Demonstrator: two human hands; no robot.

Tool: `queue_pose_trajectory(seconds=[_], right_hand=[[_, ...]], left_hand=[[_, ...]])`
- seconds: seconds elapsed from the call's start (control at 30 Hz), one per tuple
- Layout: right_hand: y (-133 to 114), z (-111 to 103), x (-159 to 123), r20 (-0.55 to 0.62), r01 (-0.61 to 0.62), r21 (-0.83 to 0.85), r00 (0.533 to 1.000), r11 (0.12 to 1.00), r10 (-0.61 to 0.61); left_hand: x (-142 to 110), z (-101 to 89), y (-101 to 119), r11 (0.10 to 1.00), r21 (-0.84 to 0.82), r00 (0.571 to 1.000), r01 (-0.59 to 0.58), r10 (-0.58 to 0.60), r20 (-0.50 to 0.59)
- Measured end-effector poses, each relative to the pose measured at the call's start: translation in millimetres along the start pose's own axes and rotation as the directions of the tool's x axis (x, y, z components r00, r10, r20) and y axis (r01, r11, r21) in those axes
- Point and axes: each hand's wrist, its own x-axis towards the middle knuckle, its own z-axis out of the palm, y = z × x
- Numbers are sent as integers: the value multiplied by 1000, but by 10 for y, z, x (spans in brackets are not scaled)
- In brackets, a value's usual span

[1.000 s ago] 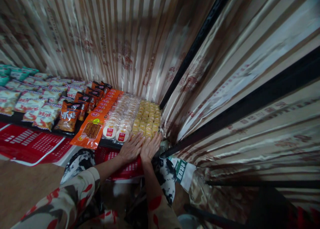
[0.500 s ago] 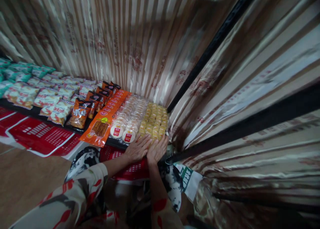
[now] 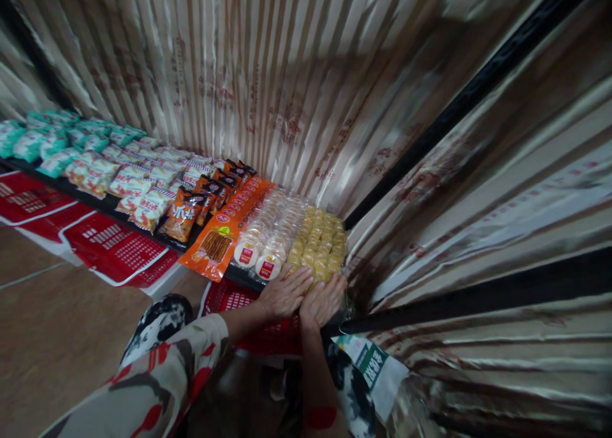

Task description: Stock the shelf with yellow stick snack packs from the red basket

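Note:
At the right end of a long black shelf (image 3: pixel 241 277) lies a block of small yellow wrapped snacks (image 3: pixel 318 237) set in close rows. My left hand (image 3: pixel 287 292) rests its stretched fingers on the near edge of this block. Beside it, almost touching, my right hand (image 3: pixel 324 302) lies flat against the near right corner, fingers extended. Neither hand grips anything. Just left of the block are clear-wrapped stacks of round white biscuits (image 3: pixel 275 224) with red labels at the front. An orange packet (image 3: pixel 224 234) showing brown sticks lies beside them.
Farther left are black-and-orange bags (image 3: pixel 184 215), white snack bags (image 3: pixel 143 199) and teal bags (image 3: pixel 52 141). Red baskets (image 3: pixel 122 250) stand below the shelf. A striped curtain (image 3: pixel 229 62) hangs behind. Black poles (image 3: pixel 444 119) slant at the right, above a green-and-white bag (image 3: pixel 375 368).
The view has shifted, so the shelf and hands appear farther right and slightly lower. Both hands stay at the near edge of the yellow snacks, with little visible change in their pose.

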Motion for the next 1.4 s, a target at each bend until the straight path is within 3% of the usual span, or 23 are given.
queue_pose_trajectory(seconds=[0.27, 0.4, 0.47, 0.57, 0.7, 0.83, 0.93, 1.1, 1.27, 1.4], right_hand=[[-15, -115, -26, -1, 22, 38, 1000, 999, -22], [-234, -250, -219, -56, 116, 81, 992, 990, -112], [-443, -239, -391, -12, 199, 120, 980, 973, -199], [-848, -72, -686, 66, 326, 226, 935, 918, -348], [-1409, 328, -954, 203, 505, 368, 776, 781, -597], [-1787, 616, -1014, 248, 440, 362, 804, 822, -540], [-1918, 633, -1084, 294, 348, 360, 838, 865, -459], [-2127, 477, -1436, 384, 214, 375, 850, 902, -361], [-2474, 444, -1760, 436, 74, 375, 866, 924, -246], [-2773, 519, -1912, 508, 60, 382, 820, 922, -264]], left_hand=[[-48, -192, 42, 1000, 16, 1000, 12, -12, 25], [-276, -415, -31, 992, 83, 996, 93, -92, -9], [-473, -538, -140, 983, 114, 990, 143, -141, -23], [-809, -731, -379, 970, 167, 984, 176, -174, -31], [-1174, -996, -783, 925, 227, 952, 305, -297, -70], [-1378, -1186, -1158, 894, 203, 916, 399, -379, -129], [-1486, -1243, -1301, 915, 135, 923, 379, -364, -125], [-1720, -1380, -1270, 948, -143, 959, 283, -279, 52], [-2038, -1707, -1355, 875, -286, 918, 390, -344, 199], [-2349, -2017, -1596, 838, -340, 901, 427, -360, 243]])
